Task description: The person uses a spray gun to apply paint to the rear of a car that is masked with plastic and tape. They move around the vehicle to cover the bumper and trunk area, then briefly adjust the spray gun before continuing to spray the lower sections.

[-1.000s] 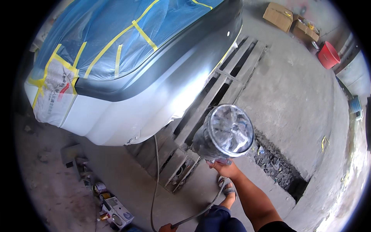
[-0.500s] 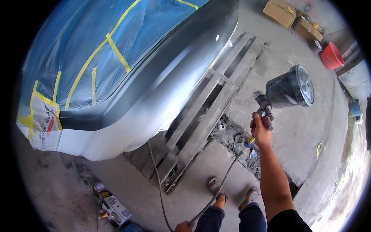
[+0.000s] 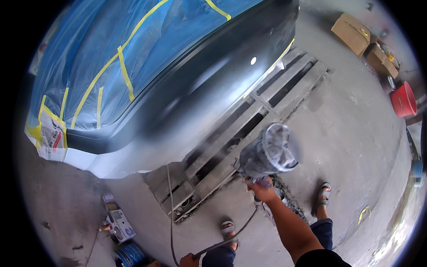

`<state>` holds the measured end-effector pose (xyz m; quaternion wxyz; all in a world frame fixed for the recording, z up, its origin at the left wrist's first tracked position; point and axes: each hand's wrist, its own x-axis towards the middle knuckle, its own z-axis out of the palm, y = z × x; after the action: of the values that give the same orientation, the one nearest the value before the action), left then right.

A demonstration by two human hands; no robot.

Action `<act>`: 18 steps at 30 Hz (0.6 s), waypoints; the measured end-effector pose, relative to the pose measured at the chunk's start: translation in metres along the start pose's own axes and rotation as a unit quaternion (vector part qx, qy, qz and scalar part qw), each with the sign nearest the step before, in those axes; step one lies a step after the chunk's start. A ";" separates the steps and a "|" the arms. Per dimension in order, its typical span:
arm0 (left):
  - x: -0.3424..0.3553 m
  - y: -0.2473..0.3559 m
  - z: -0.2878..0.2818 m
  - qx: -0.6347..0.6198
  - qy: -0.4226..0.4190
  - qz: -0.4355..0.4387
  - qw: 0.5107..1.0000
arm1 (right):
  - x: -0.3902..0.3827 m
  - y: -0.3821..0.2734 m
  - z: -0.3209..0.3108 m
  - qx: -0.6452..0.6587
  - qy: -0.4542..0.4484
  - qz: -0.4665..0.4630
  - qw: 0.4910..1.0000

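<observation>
My right hand is wrapped round the handle of a spray gun with a dark cup on top; the cup's clear lid faces up and right. The gun is in front of a car bumper, partly dark grey and partly white, and apart from it. At the lower edge my left hand is closed round a grey air hose, which runs up to the gun's handle. Blue plastic sheeting with yellow masking tape covers the car above the bumper.
Concrete slats over a floor pit run beneath the bumper, with gaps between them. Cardboard boxes and a red bucket stand far right. A white box and a blue can lie lower left.
My right hand has carried the spray gun left and nearer, and the cup has tilted. My right foot has stepped out to the right. The left hand keeps the hose, shifted slightly left.
</observation>
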<state>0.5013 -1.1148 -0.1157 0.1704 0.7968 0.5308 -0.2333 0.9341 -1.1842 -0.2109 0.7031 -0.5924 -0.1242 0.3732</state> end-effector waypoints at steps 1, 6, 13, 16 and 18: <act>-0.004 0.024 0.008 -0.015 0.000 -0.019 1.000 | 0.020 0.003 -0.023 0.021 0.021 -0.004 1.000; -0.006 0.155 0.042 -0.057 0.006 -0.077 0.995 | 0.100 -0.037 -0.140 -0.025 0.129 -0.025 0.991; 0.006 0.244 0.107 -0.080 0.069 -0.058 0.993 | 0.140 -0.050 -0.214 0.029 0.197 -0.119 0.973; 0.019 0.233 0.114 -0.091 0.122 -0.108 0.982 | 0.145 -0.021 -0.199 0.067 0.161 -0.116 0.978; 0.017 0.223 0.103 -0.079 0.152 -0.123 0.978 | 0.142 0.018 -0.172 0.065 0.093 -0.102 0.988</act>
<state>0.6934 -1.2397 -0.2057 0.1206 0.7355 0.6611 -0.0862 1.1316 -1.2161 -0.3115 0.7834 -0.5614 -0.0935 0.2498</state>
